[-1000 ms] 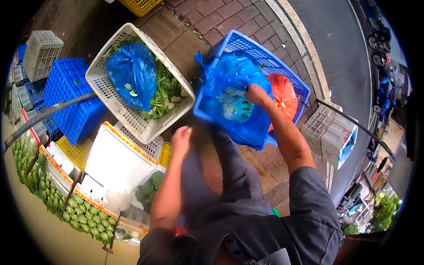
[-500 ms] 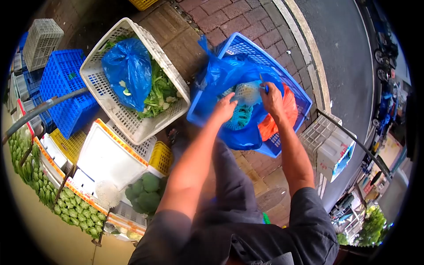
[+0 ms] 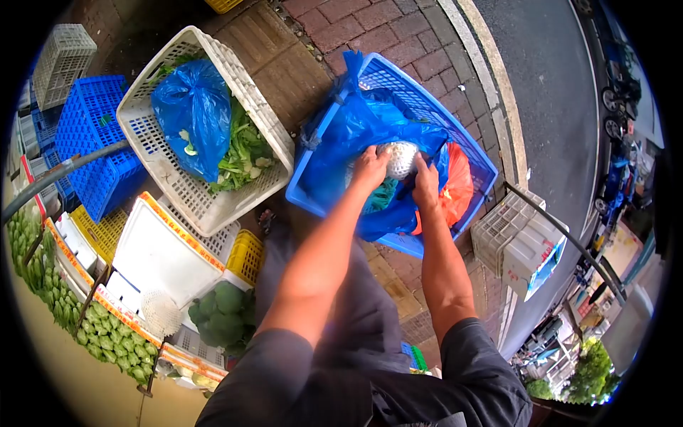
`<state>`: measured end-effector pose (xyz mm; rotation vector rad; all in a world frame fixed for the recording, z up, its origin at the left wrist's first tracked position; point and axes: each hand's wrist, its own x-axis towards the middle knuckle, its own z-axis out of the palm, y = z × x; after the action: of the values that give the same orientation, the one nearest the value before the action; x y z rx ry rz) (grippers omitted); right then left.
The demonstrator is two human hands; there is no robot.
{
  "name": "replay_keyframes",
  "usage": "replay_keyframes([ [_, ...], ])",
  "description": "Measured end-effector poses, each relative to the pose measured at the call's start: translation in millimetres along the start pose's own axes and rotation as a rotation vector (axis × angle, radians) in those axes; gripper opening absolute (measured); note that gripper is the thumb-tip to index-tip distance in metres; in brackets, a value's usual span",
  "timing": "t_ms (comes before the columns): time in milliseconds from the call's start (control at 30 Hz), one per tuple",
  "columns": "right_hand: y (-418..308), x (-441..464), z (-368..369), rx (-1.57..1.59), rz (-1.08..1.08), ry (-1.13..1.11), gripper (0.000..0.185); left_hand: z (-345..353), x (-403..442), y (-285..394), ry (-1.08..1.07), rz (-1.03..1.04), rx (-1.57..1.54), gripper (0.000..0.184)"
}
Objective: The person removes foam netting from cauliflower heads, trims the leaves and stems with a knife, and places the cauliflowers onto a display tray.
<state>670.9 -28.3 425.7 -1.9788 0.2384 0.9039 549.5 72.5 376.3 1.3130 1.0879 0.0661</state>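
A round thing in white foam netting [image 3: 400, 161] sits between my hands, over an opened blue plastic bag [image 3: 340, 153]. My left hand [image 3: 370, 171] grips its left side with curled fingers. My right hand [image 3: 427, 183] has its fingers closed at the right edge; whether it also holds a small tool is hidden. Teal netting [image 3: 383, 195] shows inside the bag below my left hand. An orange plastic bag [image 3: 457, 181] lies just right of my right hand. Both bags are in a blue crate [image 3: 484, 171].
At left stands a white crate [image 3: 267, 107] with a tied blue bag [image 3: 191, 117] and leafy trimmings [image 3: 245, 149]. Blue crates [image 3: 92, 149] stand farther left. White foam boxes [image 3: 167, 242] and broccoli [image 3: 222, 313] are nearby. Grey-white crates [image 3: 516, 235] stand right, beside the road [image 3: 548, 107].
My hands have drawn closer together around the netted round thing, which now shows larger and whiter. The small blue-handled blade seen at my right hand earlier is out of sight.
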Motion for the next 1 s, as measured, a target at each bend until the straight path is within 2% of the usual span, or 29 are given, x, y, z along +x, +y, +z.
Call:
replay_keyframes([
  [100, 15, -11, -6, -0.024, -0.018, 0.001, 0.039, -17, -30, 7, 0.016, 0.095, 0.006, 0.047],
  [267, 11, -60, -26, -0.091, -0.139, -0.070, 0.031, -37, -82, 28, 0.065, 0.073, -0.098, 0.037],
  [300, 1, -74, -26, -0.019, -0.083, -0.093, 0.031, -42, -93, 37, 0.061, 0.051, -0.122, 0.035],
  [367, -16, -111, -32, 0.118, 0.046, -0.131, 0.031, -62, -125, 62, 0.065, 0.151, -0.104, 0.033],
  [400, 12, -104, -52, 0.153, 0.051, -0.216, 0.030, -72, -140, 76, 0.067, 0.204, -0.095, 0.032],
  [500, -3, -146, -42, 0.451, 0.262, -0.234, 0.029, -99, -189, 103, 0.041, 0.163, 0.013, 0.033],
  [533, -23, -167, -34, 0.510, 0.274, -0.338, 0.029, -102, -203, 108, 0.131, 0.186, 0.082, 0.033],
  [567, 0, -160, -37, 0.536, 0.311, -0.386, 0.031, -108, -212, 112, 0.149, 0.202, 0.121, 0.033],
  [633, -13, -178, -16, 0.546, 0.375, -0.355, 0.031, -123, -234, 123, 0.186, 0.237, 0.203, 0.033],
  [733, -34, -201, 13, 0.577, 0.380, -0.459, 0.026, -146, -260, 140, 0.342, 0.335, 0.295, 0.029],
  [800, -40, -212, 30, 0.550, 0.265, -0.520, 0.021, -164, -271, 144, 0.469, 0.369, 0.314, 0.021],
  [933, -58, -234, 63, 0.420, 0.005, -0.629, 0.016, -203, -271, 131, 0.593, 0.354, 0.055, 0.013],
  [1000, -65, -239, 75, 0.265, -0.204, -0.630, 0.013, -226, -276, 141, 0.538, 0.186, -0.203, 0.025],
])
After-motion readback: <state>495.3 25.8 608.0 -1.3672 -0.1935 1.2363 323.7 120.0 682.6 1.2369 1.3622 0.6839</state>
